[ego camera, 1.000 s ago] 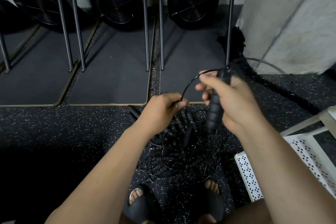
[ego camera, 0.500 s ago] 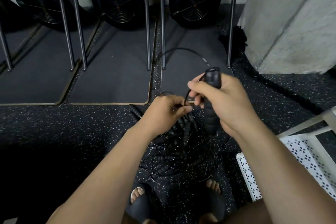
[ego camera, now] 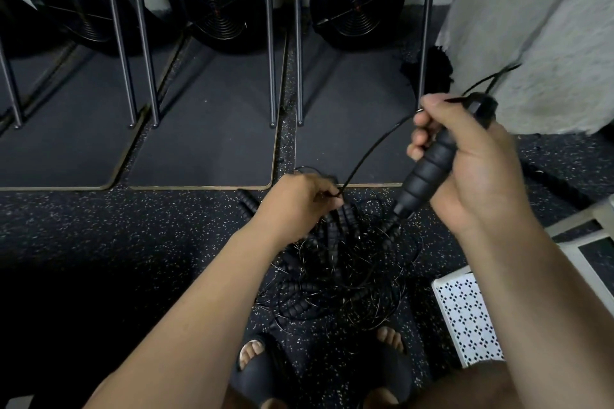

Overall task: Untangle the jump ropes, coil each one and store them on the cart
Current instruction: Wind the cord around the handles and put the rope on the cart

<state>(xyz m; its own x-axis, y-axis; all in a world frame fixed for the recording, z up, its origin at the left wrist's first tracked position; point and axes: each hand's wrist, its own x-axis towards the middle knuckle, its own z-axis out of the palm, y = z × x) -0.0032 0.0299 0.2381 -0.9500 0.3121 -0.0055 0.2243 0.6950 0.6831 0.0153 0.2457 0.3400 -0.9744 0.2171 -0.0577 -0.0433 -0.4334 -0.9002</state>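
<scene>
Over the tangle [ego camera: 339, 276], right hand [ego camera: 475, 163] gripping the handle [ego camera: 428, 173] has pulled rightward; left hand [ego camera: 299, 206] pinches its cord [ego camera: 368, 152].

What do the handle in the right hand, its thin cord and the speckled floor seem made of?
Handle: probably matte black foam or rubber, going by its ribbed, unshiny grip. Cord: thin, smooth and slightly glossy, perhaps plastic-coated wire. Floor: apparently black rubber gym flooring, matte, flecked with pale specks.
</scene>
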